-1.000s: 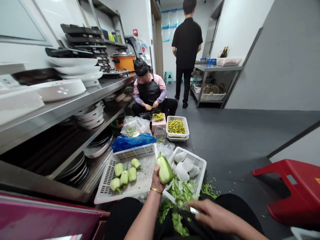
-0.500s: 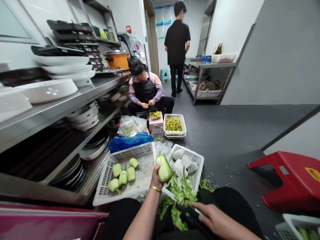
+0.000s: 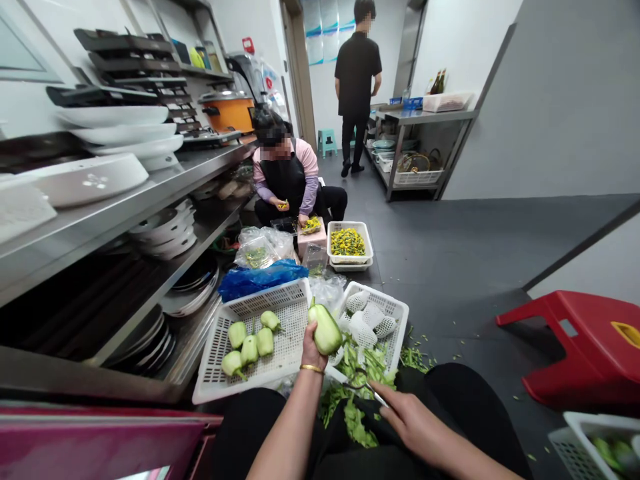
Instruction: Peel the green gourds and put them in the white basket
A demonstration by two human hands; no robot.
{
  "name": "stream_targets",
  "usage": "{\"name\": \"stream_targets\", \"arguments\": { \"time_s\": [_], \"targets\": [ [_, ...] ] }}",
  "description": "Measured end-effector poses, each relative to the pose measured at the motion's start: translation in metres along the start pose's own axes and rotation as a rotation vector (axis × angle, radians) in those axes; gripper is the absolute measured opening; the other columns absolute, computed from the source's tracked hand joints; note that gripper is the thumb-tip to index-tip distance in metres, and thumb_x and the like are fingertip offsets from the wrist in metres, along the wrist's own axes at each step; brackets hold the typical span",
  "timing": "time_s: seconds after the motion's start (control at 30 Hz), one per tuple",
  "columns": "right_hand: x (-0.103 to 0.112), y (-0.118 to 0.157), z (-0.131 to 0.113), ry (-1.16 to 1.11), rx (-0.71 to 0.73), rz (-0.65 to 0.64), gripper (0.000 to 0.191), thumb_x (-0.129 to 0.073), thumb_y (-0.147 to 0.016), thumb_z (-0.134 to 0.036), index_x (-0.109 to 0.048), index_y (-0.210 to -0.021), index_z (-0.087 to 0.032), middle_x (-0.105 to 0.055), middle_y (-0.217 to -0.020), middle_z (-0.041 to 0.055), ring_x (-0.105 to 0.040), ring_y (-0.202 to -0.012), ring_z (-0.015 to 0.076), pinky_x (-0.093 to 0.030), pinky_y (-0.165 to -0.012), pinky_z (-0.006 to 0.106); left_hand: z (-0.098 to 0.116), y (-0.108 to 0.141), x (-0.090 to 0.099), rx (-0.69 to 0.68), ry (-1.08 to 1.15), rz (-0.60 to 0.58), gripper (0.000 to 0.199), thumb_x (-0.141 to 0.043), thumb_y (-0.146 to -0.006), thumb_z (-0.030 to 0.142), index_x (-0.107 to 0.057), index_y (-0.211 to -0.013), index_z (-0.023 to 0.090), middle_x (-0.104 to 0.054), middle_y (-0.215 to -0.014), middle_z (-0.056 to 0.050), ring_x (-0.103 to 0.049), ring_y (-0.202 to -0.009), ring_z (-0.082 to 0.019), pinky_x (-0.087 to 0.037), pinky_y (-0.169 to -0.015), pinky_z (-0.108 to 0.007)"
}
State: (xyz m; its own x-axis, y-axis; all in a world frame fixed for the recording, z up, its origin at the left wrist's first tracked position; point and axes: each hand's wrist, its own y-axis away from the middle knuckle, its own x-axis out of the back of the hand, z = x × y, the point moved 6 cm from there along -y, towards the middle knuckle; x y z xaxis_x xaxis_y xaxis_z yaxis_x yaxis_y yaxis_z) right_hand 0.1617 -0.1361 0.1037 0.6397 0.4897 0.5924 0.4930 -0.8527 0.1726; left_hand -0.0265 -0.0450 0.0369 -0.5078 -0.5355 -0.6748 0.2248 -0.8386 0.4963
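Note:
My left hand grips a pale green peeled gourd, its stem end pointing up. My right hand is closed on the handle of a peeler, whose dark head is below and right of the gourd, apart from it. Several pale green gourds lie in a white basket at left. Green peelings are heaped between my knees and in the front of a second white basket, which also holds white foam nets.
A seated person handles yellow flowers beside a flower-filled basket. Another person stands farther back. A red stool and a basket are at right; steel shelves with dishes run along the left.
My right hand has moved slightly up and left with the peeler. The seated person's hands have parted, one now at the flower box. The standing person has stepped, and the view has shifted slightly.

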Motion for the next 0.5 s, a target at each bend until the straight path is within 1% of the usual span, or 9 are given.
{"name": "stream_targets", "arguments": {
  "time_s": [0.07,0.17,0.2,0.27,0.33,0.4,0.43,0.5],
  "targets": [
    [0.004,0.003,0.002,0.014,-0.031,-0.018,0.046,-0.042,-0.085,-0.028,-0.051,-0.129,-0.018,-0.060,-0.123,0.0112,-0.056,-0.114,0.0254,-0.044,-0.096,0.037,0.001,0.000,0.000,-0.002,0.065,0.049,0.028,-0.063,-0.063,0.032,-0.060,-0.086,0.016,-0.066,-0.067,-0.002,-0.062,-0.057,-0.016,-0.052,-0.062,-0.031],
    [0.021,-0.022,-0.018,0.036,0.023,0.064,0.048,-0.038,-0.087,-0.028,-0.046,-0.132,-0.013,-0.055,-0.129,0.0133,-0.052,-0.119,0.0249,-0.041,-0.099,0.039,-0.003,0.006,-0.007,0.034,0.111,0.051,0.029,-0.061,-0.065,0.032,-0.061,-0.088,0.015,-0.067,-0.070,-0.004,-0.063,-0.058,-0.017,-0.051,-0.059,-0.029],
    [0.023,-0.031,-0.026,0.041,0.053,0.091,0.049,-0.038,-0.087,-0.026,-0.045,-0.133,-0.012,-0.054,-0.130,0.0136,-0.051,-0.119,0.0247,-0.041,-0.099,0.039,-0.004,0.009,-0.010,0.049,0.115,0.036,0.029,-0.061,-0.065,0.032,-0.061,-0.088,0.014,-0.067,-0.071,-0.005,-0.063,-0.059,-0.018,-0.050,-0.058,-0.029],
    [0.019,-0.042,-0.034,0.042,0.102,0.135,0.050,-0.037,-0.086,-0.023,-0.043,-0.134,-0.013,-0.053,-0.130,0.0131,-0.051,-0.119,0.0243,-0.040,-0.100,0.040,-0.004,0.013,-0.014,0.048,0.123,0.021,0.029,-0.061,-0.066,0.033,-0.062,-0.087,0.013,-0.067,-0.071,-0.005,-0.063,-0.059,-0.018,-0.049,-0.056,-0.028],
    [0.005,-0.038,-0.028,0.024,0.111,0.140,0.049,-0.038,-0.086,-0.022,-0.043,-0.134,-0.015,-0.054,-0.130,0.0123,-0.052,-0.118,0.0246,-0.041,-0.099,0.041,0.000,0.015,-0.013,0.018,0.145,0.057,0.028,-0.060,-0.066,0.033,-0.062,-0.087,0.014,-0.067,-0.069,-0.004,-0.062,-0.058,-0.018,-0.049,-0.056,-0.028],
    [-0.009,-0.023,-0.014,-0.008,0.090,0.091,0.047,-0.040,-0.086,-0.024,-0.047,-0.132,-0.017,-0.056,-0.128,0.0119,-0.054,-0.116,0.0252,-0.043,-0.098,0.041,0.005,0.014,-0.009,-0.005,0.173,0.115,0.028,-0.060,-0.066,0.033,-0.062,-0.089,0.016,-0.066,-0.067,-0.002,-0.062,-0.057,-0.017,-0.048,-0.055,-0.028],
    [-0.013,-0.015,-0.008,-0.022,0.077,0.063,0.046,-0.041,-0.086,-0.025,-0.048,-0.131,-0.017,-0.057,-0.127,0.0120,-0.054,-0.115,0.0254,-0.043,-0.097,0.041,0.007,0.013,-0.008,-0.008,0.184,0.127,0.029,-0.060,-0.066,0.033,-0.062,-0.090,0.017,-0.066,-0.067,-0.001,-0.062,-0.057,-0.017,-0.048,-0.055,-0.028],
    [-0.010,-0.006,-0.003,-0.036,0.072,0.054,0.046,-0.040,-0.088,-0.028,-0.048,-0.131,-0.017,-0.055,-0.128,0.0122,-0.053,-0.118,0.0248,-0.042,-0.098,0.040,0.008,0.011,-0.007,-0.003,0.196,0.115,0.030,-0.060,-0.066,0.034,-0.062,-0.091,0.018,-0.065,-0.066,-0.001,-0.062,-0.057,-0.017,-0.048,-0.056,-0.029]
  ]
}}
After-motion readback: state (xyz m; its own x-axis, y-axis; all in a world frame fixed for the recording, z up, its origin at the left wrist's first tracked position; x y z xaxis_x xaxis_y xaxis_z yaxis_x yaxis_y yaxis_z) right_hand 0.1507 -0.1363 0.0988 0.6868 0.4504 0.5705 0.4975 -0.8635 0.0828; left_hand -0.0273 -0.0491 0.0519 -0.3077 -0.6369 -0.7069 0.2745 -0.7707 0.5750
